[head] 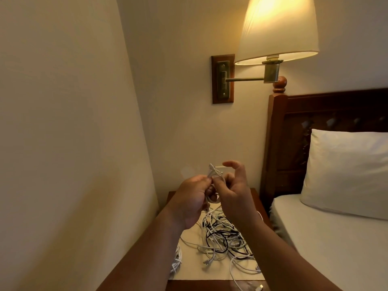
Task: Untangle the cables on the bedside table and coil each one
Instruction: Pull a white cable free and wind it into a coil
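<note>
Lower centre of the frame, the left hand (192, 199) and right hand (236, 193) meet above the table (212, 285). Between them a white cable (214, 178) is gathered in small loops, long axis up and down, with one plug end poking up and slightly left. The left fingers curl round the loops. The right thumb pinches them, index finger lifted free. Fingers hide the loop count. Below, the tangle (224, 238) of white and black cables lies on a pale mat (191, 266). A white coil (176, 260) at its left is partly covered by the left forearm.
</note>
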